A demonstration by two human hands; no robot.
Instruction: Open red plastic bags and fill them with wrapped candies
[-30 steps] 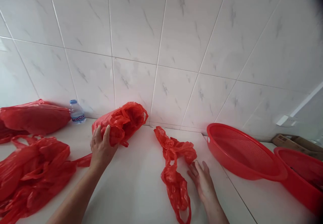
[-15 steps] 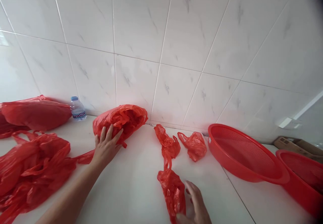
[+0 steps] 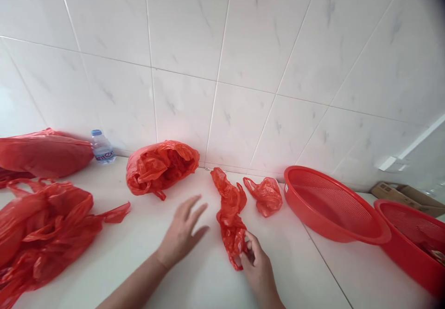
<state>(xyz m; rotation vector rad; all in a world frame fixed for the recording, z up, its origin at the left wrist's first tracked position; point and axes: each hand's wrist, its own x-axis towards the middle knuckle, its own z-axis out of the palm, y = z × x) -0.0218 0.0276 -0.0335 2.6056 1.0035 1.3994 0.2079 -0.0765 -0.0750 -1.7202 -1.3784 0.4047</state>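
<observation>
My right hand (image 3: pixel 257 263) pinches the lower end of a crumpled red plastic bag (image 3: pixel 232 237) on the white table. Just beyond that bag and touching it lies a second crumpled red bag (image 3: pixel 227 193). With fingers apart and nothing in them, my left hand (image 3: pixel 184 230) hovers to the left of these bags. Behind it, a red bag stuffed with more red plastic (image 3: pixel 162 167) rests against the tiled wall. One more small red bag (image 3: pixel 268 197) lies alone to the right.
A heap of red bags (image 3: pixel 48 234) spreads over the left side. Behind it are a full red bag (image 3: pixel 48 156) and a water bottle (image 3: pixel 102 149). Two red baskets (image 3: pixel 330 232) (image 3: pixel 413 258) stand at the right, with a cardboard box (image 3: pixel 406 197) behind.
My left hand has left the stuffed bag and moved right, toward the loose bags. My right hand has moved the near bag away from me, up against the one beyond.
</observation>
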